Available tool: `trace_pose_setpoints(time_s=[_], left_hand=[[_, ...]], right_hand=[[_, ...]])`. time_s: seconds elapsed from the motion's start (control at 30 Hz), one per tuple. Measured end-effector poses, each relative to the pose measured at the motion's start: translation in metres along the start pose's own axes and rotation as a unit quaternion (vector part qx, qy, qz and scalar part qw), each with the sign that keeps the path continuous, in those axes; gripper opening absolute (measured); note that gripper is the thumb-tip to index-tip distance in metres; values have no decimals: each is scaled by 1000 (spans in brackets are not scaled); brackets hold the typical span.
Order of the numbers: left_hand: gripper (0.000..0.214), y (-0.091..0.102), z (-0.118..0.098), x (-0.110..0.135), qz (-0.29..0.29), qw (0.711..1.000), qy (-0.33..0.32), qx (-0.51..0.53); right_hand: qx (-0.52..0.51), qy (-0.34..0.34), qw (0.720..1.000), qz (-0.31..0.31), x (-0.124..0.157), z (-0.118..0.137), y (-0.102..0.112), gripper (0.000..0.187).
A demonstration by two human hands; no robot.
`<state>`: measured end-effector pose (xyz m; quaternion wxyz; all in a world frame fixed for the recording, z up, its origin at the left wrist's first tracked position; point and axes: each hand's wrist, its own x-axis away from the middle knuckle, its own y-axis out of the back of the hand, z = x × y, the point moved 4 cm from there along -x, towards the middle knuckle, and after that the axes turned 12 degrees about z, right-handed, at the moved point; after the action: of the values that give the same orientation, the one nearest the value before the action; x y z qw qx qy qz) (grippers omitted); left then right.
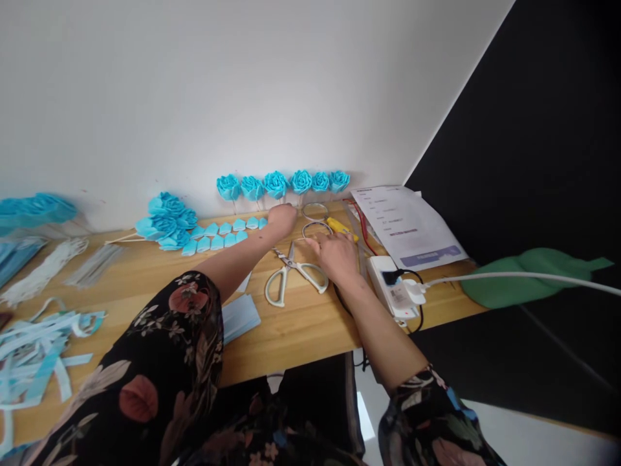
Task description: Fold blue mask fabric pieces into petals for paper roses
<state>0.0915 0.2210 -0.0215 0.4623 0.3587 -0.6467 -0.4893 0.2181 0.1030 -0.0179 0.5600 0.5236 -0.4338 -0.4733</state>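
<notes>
My left hand is closed at the back of the table, just below a row of blue fabric roses on wire stems leaning on the wall. Whatever its fingers hold is hidden. To its left lie two rows of folded blue petals. My right hand has its fingers bent together at the lower edge of a ring-shaped roll. A thin pale bit shows by its thumb, too small to name. White-handled scissors lie with blades parted between my forearms.
A yellow-handled tool, a printed sheet and a power strip with cables are on the right. Blue cut pieces lie near the front edge. Leftward are a rose bunch, wires and fabric strips.
</notes>
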Motion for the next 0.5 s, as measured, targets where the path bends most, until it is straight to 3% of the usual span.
trace_pose_setpoints(time_s=[0.2,0.37,0.5], left_hand=[[34,-5,11,23,-31,999,-25,-35],[39,4,43,40,-38,997,-60,-31],[36,8,63,47,-64,997,-32,-31]], right_hand=[[17,1,1000,-16,0,-3,-1,60],[-5,-1,999,-37,-2,-7,2,61],[-38,2,998,-45,-3,-9,4,56]])
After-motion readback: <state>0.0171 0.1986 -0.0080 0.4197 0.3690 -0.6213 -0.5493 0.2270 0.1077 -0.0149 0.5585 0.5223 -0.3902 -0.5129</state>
